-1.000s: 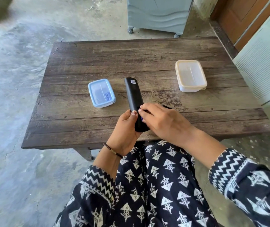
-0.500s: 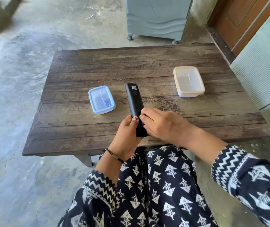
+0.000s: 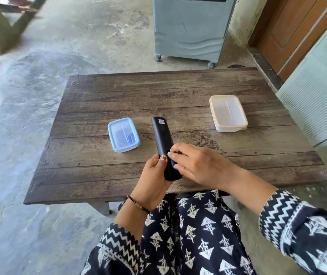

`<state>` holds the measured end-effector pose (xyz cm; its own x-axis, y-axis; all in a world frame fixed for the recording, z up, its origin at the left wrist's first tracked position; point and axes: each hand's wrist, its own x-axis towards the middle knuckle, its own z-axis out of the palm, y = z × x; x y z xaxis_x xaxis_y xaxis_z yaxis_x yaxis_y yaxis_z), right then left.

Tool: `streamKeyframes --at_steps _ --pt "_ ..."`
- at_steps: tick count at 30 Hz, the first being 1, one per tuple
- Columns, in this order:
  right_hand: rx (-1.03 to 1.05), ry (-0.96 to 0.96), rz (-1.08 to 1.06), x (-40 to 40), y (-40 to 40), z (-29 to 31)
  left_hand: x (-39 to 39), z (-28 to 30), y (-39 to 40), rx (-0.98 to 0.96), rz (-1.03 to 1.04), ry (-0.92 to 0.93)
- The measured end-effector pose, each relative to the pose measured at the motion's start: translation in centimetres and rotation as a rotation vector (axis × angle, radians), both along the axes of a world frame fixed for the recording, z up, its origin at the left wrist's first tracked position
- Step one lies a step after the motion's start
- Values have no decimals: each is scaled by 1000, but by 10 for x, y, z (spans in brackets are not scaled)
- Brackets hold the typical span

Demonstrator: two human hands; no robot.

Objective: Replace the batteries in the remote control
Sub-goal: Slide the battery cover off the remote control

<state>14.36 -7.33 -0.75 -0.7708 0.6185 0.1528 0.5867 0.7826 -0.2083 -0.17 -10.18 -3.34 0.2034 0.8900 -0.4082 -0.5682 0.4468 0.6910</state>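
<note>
A long black remote control (image 3: 161, 137) is held back-side up above the near middle of the wooden table (image 3: 178, 92), a white sticker at its far end. My left hand (image 3: 152, 179) grips its near end from the left, thumb on the back. My right hand (image 3: 196, 165) lies over the near end from the right, fingertips at the battery compartment, where a blue battery (image 3: 172, 163) shows between the fingers. Most of the compartment is hidden by the hand.
A small blue-lidded box (image 3: 123, 134) with dark-blue items inside sits left of the remote. A white box with a cream lid (image 3: 228, 113) stands at the right. Beyond the table is a grey wheeled cabinet (image 3: 190, 28); a wooden door (image 3: 289, 30) is at the far right.
The camera has tilted, so the table appears lower in view. Both hands stay on the remote's near end; my right fingers have shifted slightly and a blue battery now shows.
</note>
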Motion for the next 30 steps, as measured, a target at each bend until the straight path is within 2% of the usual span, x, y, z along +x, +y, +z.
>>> streamKeyframes --at_steps 11,22,30 --pt "-15 -148 -3 -5 7 1 6 -4 2 -13 -25 98" --pt "-175 -56 18 -5 16 2 0 -4 6 -47 22 53" --pt "-227 22 -79 1 7 -1 2 -5 4 -64 42 16"
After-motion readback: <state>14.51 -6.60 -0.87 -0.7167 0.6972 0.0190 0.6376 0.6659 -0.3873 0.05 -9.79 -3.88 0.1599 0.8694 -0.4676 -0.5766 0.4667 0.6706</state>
